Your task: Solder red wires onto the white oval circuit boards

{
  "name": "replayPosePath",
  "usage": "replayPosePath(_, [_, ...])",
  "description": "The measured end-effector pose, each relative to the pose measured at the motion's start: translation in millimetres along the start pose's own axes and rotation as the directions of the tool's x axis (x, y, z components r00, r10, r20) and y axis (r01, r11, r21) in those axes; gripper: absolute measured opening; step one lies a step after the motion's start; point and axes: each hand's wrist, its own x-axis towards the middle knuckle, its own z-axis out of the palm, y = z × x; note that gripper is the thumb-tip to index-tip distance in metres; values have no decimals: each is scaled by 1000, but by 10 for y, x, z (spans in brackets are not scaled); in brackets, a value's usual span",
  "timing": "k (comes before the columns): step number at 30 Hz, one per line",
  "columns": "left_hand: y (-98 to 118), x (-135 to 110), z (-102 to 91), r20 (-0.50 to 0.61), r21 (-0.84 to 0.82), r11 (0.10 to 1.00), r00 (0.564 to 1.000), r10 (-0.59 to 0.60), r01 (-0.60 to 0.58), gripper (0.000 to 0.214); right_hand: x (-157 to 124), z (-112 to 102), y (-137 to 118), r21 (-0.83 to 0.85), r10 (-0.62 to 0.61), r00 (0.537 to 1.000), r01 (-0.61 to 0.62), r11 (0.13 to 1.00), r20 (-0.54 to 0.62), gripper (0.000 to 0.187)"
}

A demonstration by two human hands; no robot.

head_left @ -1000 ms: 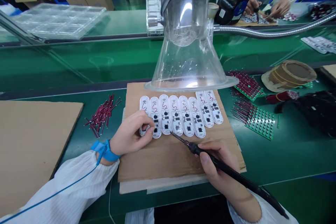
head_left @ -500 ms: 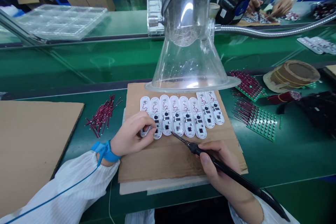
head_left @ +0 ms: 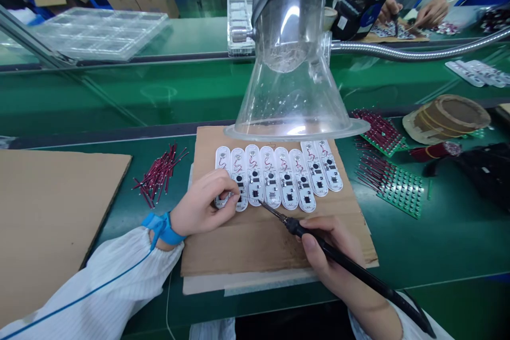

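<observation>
A row of several white oblong circuit boards point(head_left: 287, 178) lies on a cardboard sheet point(head_left: 274, 239). My left hand point(head_left: 203, 204) is curled, its fingertips pinched on the lower end of the leftmost boards point(head_left: 223, 199). My right hand point(head_left: 330, 255) grips a black soldering iron point(head_left: 342, 265) like a pen. The iron's tip point(head_left: 261, 203) rests at the lower edge of the third board from the left. A blue wrist strap point(head_left: 159, 227) with a thin blue cord circles my left wrist.
A clear fume-extraction funnel point(head_left: 295, 85) hangs over the boards' far ends. Loose red wire pieces point(head_left: 159, 172) lie to the left, beside a big cardboard sheet point(head_left: 51, 212). Green boards with red wires point(head_left: 394, 180) and a tape roll point(head_left: 446, 114) lie to the right. Another person's hands point(head_left: 432, 10) work at the far bench.
The view has shifted slightly; both hands keep the same hold, and the iron's tip stays at the lower edge of the boards.
</observation>
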Motion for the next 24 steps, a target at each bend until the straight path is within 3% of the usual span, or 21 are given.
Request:
replayPosePath(9, [11, 16, -8, 15, -8, 1000, 1000, 0, 0, 16, 5, -16, -15, -9, -13, 1000, 13, 1000, -15, 16])
replayPosePath(24, [11, 23, 0, 33, 9, 1000, 999, 3, -3, 16, -17, 30, 45, 47, 3, 998, -5, 999, 56, 16])
